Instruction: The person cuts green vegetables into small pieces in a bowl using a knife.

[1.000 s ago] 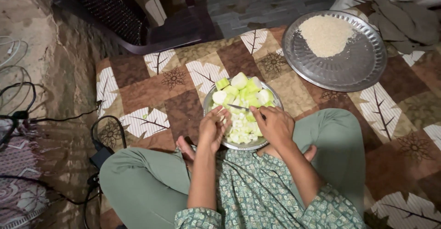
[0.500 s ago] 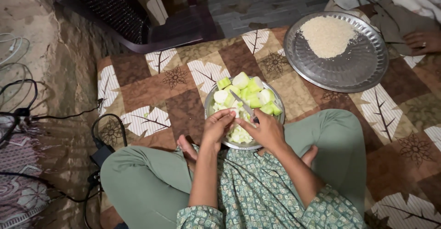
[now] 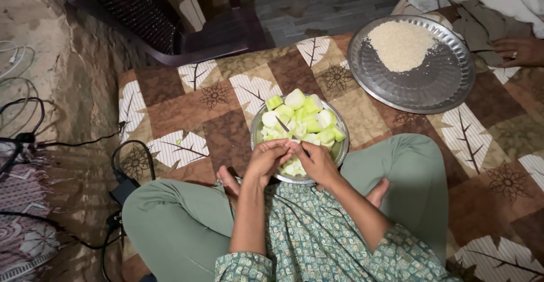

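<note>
A steel bowl (image 3: pixel 256 128) full of pale green vegetable chunks (image 3: pixel 303 115) rests against my crossed legs on a patterned mat. My right hand (image 3: pixel 314 162) grips a small knife (image 3: pixel 281 124), whose blade points up and left over the chunks. My left hand (image 3: pixel 265 158) pinches a small vegetable piece right beside the blade, at the near side of the bowl. Both hands touch each other above the bowl's near rim.
A large steel plate (image 3: pixel 430 84) with a heap of white rice (image 3: pixel 401 44) lies at the upper right; another person's hand (image 3: pixel 518 51) rests beside it. A dark plastic chair (image 3: pixel 170 21) stands at the top. Cables and a charger (image 3: pixel 122 191) lie at the left.
My hands drew closer together and toward me over the bowl; the knife blade swung from level to pointing up-left. The other person's hand came into view at the right.
</note>
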